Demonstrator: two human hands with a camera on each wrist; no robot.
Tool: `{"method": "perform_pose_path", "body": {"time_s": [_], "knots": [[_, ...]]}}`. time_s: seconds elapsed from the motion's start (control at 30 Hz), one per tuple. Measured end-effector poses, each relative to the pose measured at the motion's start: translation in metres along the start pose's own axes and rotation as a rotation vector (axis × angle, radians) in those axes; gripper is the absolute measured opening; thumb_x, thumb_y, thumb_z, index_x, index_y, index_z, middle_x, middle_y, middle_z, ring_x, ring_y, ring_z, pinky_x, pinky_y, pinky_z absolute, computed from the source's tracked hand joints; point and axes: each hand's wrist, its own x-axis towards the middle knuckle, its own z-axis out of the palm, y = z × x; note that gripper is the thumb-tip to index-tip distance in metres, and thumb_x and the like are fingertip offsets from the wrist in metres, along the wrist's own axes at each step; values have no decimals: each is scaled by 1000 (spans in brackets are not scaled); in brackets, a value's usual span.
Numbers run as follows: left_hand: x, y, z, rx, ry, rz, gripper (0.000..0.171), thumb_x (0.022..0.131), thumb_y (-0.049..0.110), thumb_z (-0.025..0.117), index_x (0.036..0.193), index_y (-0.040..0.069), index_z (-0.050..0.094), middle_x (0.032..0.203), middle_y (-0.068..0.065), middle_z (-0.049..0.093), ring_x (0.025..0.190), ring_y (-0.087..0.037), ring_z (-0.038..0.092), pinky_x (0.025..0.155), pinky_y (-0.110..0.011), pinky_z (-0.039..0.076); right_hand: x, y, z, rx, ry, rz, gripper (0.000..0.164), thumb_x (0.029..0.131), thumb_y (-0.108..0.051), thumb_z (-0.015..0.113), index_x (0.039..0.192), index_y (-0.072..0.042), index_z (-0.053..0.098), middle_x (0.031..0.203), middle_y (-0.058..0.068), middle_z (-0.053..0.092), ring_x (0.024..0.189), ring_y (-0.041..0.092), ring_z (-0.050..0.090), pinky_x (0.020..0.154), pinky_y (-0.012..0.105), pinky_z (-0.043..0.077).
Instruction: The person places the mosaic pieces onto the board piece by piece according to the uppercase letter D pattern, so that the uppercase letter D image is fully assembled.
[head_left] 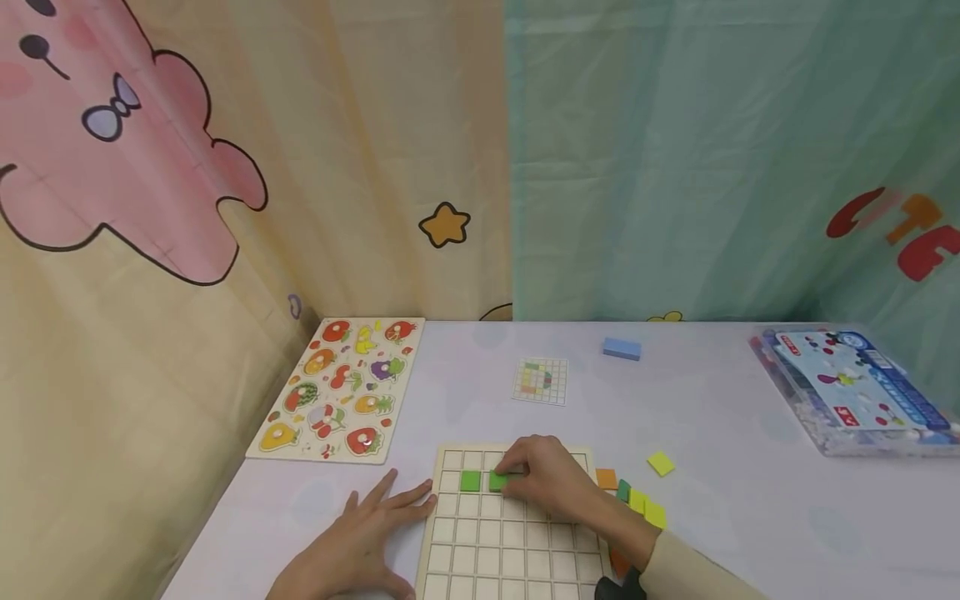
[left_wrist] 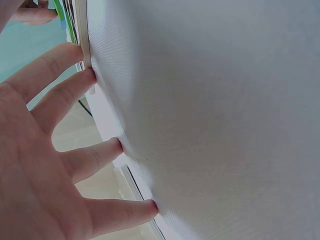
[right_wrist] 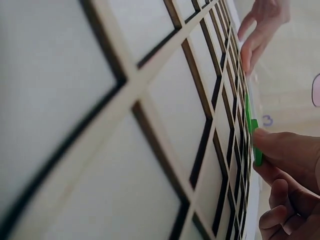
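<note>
A wooden grid board (head_left: pixel 487 533) lies at the front of the table. One green square tile (head_left: pixel 470 481) sits in a cell of its second row. Just right of it, my right hand (head_left: pixel 543 475) pinches another green tile (right_wrist: pixel 257 142) between thumb and forefinger, close over the board. My left hand (head_left: pixel 367 533) is spread on the table, its fingertips at the board's left edge. In the left wrist view the fingers (left_wrist: pixel 60 100) are straight and apart, two of them touching the board's side.
Loose yellow tiles (head_left: pixel 654 513) and an orange tile (head_left: pixel 606 478) lie right of the board. A small pattern card (head_left: pixel 540 382) and a blue block (head_left: pixel 622 348) are farther back. A fruit puzzle board (head_left: pixel 337 392) lies left; a clear plastic box (head_left: pixel 862 392) stands right.
</note>
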Motion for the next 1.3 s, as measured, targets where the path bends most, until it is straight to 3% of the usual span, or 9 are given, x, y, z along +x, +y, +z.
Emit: {"method": "perform_pose_path", "body": {"time_s": [0.17, 0.4, 0.67, 0.93, 1.17, 1.3], "knots": [[1, 0, 0, 4, 10, 8, 104, 52, 60, 85, 143, 19, 54, 153, 1, 42, 142, -52, 21, 90, -86, 18, 6, -2, 3, -48, -3, 0, 20, 75, -4, 81, 94, -9, 79, 92, -4, 71, 70, 4, 54, 63, 23, 46], [0, 2, -3, 3, 18, 15, 105, 53, 59, 84, 144, 18, 53, 154, 2, 41, 143, -51, 20, 90, -86, 18, 9, -6, 5, -95, 12, 14, 20, 72, -3, 83, 91, -8, 79, 90, -5, 71, 88, 16, 67, 75, 27, 54], [1, 2, -6, 5, 19, 7, 107, 50, 60, 84, 144, 19, 52, 154, 4, 40, 143, -49, 19, 91, -85, 19, 16, -17, 7, -96, 33, 93, 21, 68, 1, 78, 87, -8, 79, 89, -3, 71, 94, 21, 68, 73, 30, 55], [1, 2, -6, -10, 18, 3, 108, 50, 59, 85, 144, 19, 52, 154, 5, 40, 144, -48, 18, 92, -85, 17, 14, -18, 7, -142, 32, 141, 16, 72, -13, 83, 87, -15, 79, 93, -5, 72, 95, 21, 68, 71, 32, 56], [-1, 1, -3, -12, 16, 8, 107, 50, 61, 83, 143, 19, 53, 154, 4, 41, 143, -50, 19, 90, -86, 17, 10, -15, 6, -108, -9, 116, 19, 76, -10, 79, 94, -12, 78, 99, -2, 72, 99, 24, 67, 77, 37, 56], [-2, 0, -2, -8, 12, 7, 107, 50, 61, 84, 143, 19, 53, 154, 3, 41, 143, -50, 19, 90, -86, 17, 5, -12, 6, -75, -29, 100, 21, 79, -9, 78, 100, -11, 77, 102, -3, 70, 96, 20, 66, 77, 34, 55]]}}
